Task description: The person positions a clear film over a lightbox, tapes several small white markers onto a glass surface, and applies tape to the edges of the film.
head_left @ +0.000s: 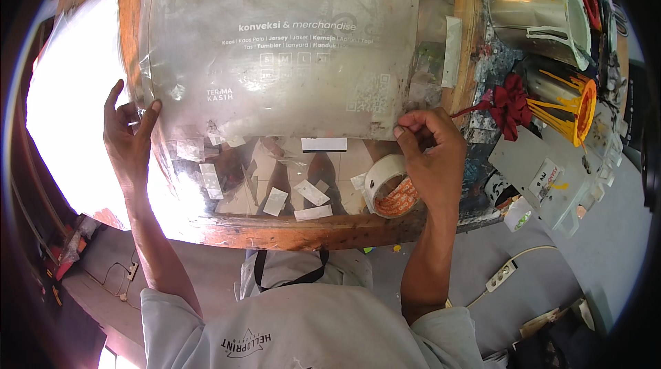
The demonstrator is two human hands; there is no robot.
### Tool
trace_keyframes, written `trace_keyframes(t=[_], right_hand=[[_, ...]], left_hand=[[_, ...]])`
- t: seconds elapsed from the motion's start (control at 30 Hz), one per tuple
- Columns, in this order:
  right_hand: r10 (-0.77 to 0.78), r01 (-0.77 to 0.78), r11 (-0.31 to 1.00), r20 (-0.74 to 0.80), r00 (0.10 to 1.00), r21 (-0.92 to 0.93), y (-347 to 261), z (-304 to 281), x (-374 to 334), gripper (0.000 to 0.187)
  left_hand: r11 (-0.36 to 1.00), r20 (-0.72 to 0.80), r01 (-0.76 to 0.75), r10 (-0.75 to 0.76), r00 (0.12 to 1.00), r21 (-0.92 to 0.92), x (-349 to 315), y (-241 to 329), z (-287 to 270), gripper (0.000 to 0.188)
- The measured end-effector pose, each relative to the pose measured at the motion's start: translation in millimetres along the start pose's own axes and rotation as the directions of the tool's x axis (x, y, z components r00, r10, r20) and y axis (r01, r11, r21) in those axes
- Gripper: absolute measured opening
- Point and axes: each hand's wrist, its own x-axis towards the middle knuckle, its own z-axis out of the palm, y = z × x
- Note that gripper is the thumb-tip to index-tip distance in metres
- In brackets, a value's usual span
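Left grip [131, 124]: its thumb and forefinger stood spread, with the thumb tip at the near left edge of the sheet and no pinch showing.
Right grip [435, 145]: its thumb and forefinger pinched the near right corner of the sheet.
Printed sheet [282, 59]: this cloudy, see-through film with pale lettering lay between the two grips and reached away beyond them.
Worktop [310, 233]: its glassy surface and wooden border lay beneath both grips.
Tape roll [398, 202]: it lay just beside the right grip, on the body side.
Tape pieces [312, 193]: they were scattered between the grips, nearer the body.
Red cloth [511, 107]: it sat bunched to the right of the right grip, before an orange-streaked can [556, 87].
Skew risk: a tug from the right grip could have turned the sheet, since the left grip seemed to steady it only lightly.
Crease risk: lifting one corner alone might have buckled the thin film.
Knock risk: the right wrist could have nudged the tape roll, being so close.
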Motion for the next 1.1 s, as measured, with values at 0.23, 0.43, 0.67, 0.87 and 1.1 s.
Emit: trace_keyframes(t=[0.23,0.43,0.67,0.87,1.1], right_hand=[[-0.036,0.036,0.998,0.002,0.999,-0.050,-3.2,0.3,0.5,0.015],[-0.121,0.122,0.985,0.014,0.992,-0.118,-3.1,0.7,-1.2,0.017],[-0.136,0.153,0.980,0.134,0.982,-0.126,-4.8,-16.4,-0.3,0.017],[-0.275,0.280,0.941,0.050,0.960,-0.191,-66.7,-17.8,33.9,0.012],[-0.803,0.785,0.509,0.132,0.581,-0.354,-108.7,72.7,145.2,0.031]], left_hand=[[0.998,0.027,0.062,-0.062,0.998,-0.004,0.4,2.8,-1.5,0.073],[0.999,0.003,0.041,-0.041,0.999,-0.019,-1.6,5.3,1.4,0.072],[0.999,-0.027,-0.012,0.011,1.000,-0.034,-0.5,3.6,4.0,0.075],[0.999,-0.035,-0.003,0.002,0.999,-0.038,-2.3,1.9,1.1,0.077],[0.992,-0.024,-0.023,0.020,1.000,-0.122,0.3,0.2,4.3,0.078]])
